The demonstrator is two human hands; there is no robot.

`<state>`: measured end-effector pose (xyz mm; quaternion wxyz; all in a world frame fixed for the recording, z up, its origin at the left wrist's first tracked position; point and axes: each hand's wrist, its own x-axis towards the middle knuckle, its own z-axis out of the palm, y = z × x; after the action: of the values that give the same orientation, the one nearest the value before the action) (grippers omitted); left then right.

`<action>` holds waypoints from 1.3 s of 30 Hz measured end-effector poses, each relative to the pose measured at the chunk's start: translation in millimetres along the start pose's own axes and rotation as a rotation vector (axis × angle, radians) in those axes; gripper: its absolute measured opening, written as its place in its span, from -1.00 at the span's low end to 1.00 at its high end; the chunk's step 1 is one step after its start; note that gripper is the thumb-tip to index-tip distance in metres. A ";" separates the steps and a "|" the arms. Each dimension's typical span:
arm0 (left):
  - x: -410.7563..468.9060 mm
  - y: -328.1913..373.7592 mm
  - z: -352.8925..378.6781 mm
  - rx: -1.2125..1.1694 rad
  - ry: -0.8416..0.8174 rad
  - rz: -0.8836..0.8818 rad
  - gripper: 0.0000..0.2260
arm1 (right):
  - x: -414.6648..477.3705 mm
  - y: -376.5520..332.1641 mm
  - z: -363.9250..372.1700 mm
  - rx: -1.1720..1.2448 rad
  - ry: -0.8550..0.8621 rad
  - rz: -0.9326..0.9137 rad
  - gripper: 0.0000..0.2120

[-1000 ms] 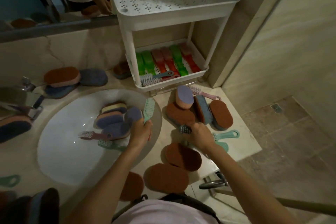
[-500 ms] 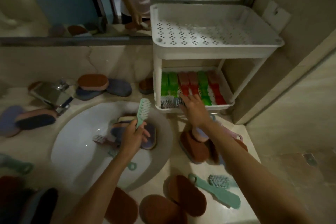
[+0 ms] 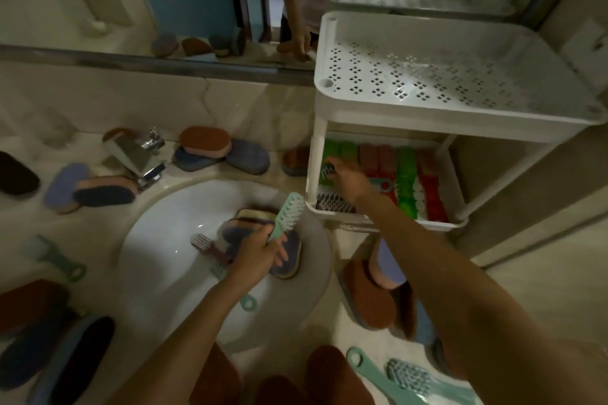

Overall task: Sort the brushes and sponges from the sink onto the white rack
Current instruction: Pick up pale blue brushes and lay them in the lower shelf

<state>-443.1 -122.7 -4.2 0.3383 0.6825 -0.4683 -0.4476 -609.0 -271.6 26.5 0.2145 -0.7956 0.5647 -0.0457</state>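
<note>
Brushes and sponges are split between the basin, the surrounding counter (image 3: 108,227) and the shelf unit. The white rack (image 3: 460,128) stands at the right end of the counter against the wall. Its perforated upper tier shows nothing on it, and its lower tier (image 3: 368,223) is lined with green and red scrubbers (image 3: 406,181).

The sink (image 3: 171,256) is to the left of the rack. A short stack of purple sponges (image 3: 291,251) lies in it near the right rim, and a pink brush (image 3: 205,243) lies bristles-up just beside the stack. More brown sponges (image 3: 368,297) lie on the counter between the sink and the rack.

The right hand (image 3: 348,179) reaches into the lower tier at its front left. Its fingers are curled round a grey-bristled brush (image 3: 328,170) just above other bristled heads lying there. The left hand (image 3: 260,256) hovers over the sink, gripping the handle of a mint brush (image 3: 289,212) that points up toward the rack.

The step in hand looks like setting the grey-bristled brush among its like on the lower tier. The next move probably calls for letting go of it, drawing the right arm clear, and then carrying the mint brush over the rack's front wall to the same corner. The sponges in the sink are not yet sorted.
</note>
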 end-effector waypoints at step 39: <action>-5.6 68.4 60.4 0.423 -0.172 0.354 -0.62 | -75.6 39.7 -73.3 0.357 0.377 0.251 -0.51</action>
<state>-523.1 -142.7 35.3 0.2203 0.6052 -0.6900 -0.3303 -694.0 -234.1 89.9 0.2465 -0.6466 0.6716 -0.2646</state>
